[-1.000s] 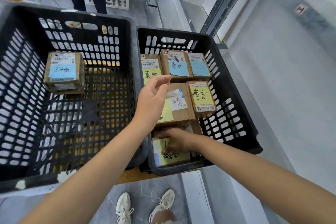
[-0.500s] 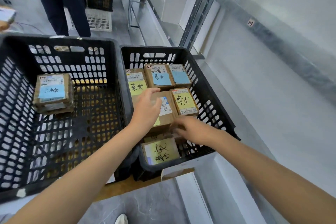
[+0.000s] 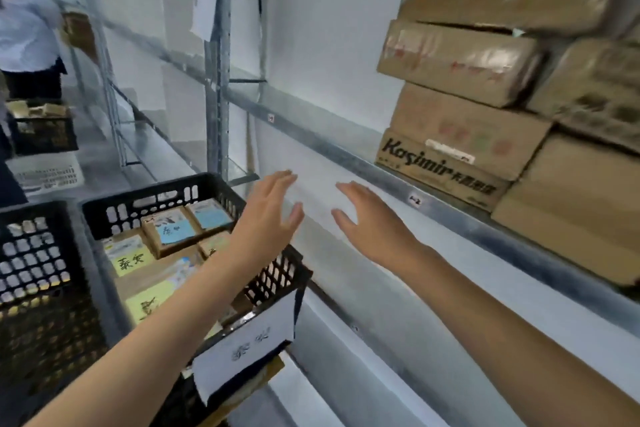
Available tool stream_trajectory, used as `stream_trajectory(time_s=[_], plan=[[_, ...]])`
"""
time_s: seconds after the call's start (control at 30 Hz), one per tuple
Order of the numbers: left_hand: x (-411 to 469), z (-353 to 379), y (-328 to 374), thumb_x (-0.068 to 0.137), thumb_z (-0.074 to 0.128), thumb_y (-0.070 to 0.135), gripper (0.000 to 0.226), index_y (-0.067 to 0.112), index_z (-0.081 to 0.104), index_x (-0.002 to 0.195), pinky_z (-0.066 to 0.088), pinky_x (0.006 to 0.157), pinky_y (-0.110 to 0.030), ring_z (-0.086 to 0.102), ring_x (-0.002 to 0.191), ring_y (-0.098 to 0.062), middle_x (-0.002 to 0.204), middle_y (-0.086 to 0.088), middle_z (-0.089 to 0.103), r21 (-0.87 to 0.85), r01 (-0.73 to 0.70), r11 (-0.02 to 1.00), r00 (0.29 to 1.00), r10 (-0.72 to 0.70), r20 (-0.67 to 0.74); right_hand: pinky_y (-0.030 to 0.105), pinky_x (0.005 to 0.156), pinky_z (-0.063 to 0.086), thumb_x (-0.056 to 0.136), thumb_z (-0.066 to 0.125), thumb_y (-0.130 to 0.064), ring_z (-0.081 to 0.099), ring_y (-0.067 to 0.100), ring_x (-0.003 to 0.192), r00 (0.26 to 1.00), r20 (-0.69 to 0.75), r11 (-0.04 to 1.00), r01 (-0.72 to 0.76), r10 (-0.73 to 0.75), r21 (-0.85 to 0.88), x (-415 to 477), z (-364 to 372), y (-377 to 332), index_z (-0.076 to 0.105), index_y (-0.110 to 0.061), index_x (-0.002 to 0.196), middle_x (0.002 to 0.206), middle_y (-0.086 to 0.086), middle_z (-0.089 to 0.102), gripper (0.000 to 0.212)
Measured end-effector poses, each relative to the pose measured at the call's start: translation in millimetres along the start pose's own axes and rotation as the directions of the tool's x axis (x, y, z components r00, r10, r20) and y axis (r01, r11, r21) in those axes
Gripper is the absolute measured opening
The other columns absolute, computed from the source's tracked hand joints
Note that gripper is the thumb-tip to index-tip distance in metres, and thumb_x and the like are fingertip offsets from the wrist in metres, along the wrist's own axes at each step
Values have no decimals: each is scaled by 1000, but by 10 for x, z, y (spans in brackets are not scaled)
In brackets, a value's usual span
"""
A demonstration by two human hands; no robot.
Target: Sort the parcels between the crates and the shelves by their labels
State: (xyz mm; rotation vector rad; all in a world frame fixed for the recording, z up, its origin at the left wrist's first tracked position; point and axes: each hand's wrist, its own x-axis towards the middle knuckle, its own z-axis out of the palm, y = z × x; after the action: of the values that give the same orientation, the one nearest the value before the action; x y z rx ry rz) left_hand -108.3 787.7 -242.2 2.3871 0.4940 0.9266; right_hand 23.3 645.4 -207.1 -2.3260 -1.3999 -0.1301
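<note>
Both my hands are raised in front of the metal shelf edge (image 3: 346, 152), palms facing each other, fingers straight, holding nothing. My left hand (image 3: 268, 215) hovers above the right rim of the right black crate (image 3: 194, 184). My right hand (image 3: 367, 222) is a little to its right, below the shelf. Inside that crate lie several small brown parcels, one with a blue label (image 3: 173, 230) and one with a yellow label (image 3: 131, 262). Large cardboard boxes (image 3: 460, 128) are stacked on the shelf at the upper right.
A second black crate (image 3: 31, 253) stands to the left. A white paper tag (image 3: 242, 347) hangs on the right crate's front. A shelf upright (image 3: 216, 80) rises behind the crates. Another person (image 3: 24, 28) stands at the far left by a further crate (image 3: 41, 128).
Both hands left the parcels in the right crate and rose empty toward the shelf. My view swung up and to the right, bringing the stacked boxes into sight.
</note>
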Motion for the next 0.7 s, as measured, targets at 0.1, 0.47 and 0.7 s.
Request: stream_trajectory(time_s=[0.1, 0.47, 0.7], plan=[[55, 127, 530, 100, 55, 23, 51, 11, 41, 147, 20, 117, -27, 31, 143, -17, 154, -3, 38, -28, -103, 994, 995, 103, 3, 30, 110, 30, 102, 46, -39, 35, 19, 142, 995, -91, 999, -48, 48, 8, -313, -497, 193, 34, -19, 151, 156, 0, 37, 54], [324, 546, 2532, 96, 57, 11, 45, 13, 49, 140, 34, 104, -22, 42, 124, -7, 139, 0, 51, -267, -560, 784, 820, 571, -43, 29, 114, 24, 102, 46, -36, 28, 16, 145, 873, -446, 961, -261, 196, -88, -1661, -2093, 589, 31, -20, 153, 160, 0, 30, 56], [780, 710, 3448, 101, 52, 24, 53, 15, 36, 151, 24, 115, -26, 33, 142, -15, 155, -4, 37, -313, -581, 752, 796, 604, -26, 27, 93, 42, 102, 47, -30, 55, 23, 116, 733, -613, 887, -448, 294, -109, -2197, -2970, 971, 41, -13, 144, 142, 9, 48, 45]])
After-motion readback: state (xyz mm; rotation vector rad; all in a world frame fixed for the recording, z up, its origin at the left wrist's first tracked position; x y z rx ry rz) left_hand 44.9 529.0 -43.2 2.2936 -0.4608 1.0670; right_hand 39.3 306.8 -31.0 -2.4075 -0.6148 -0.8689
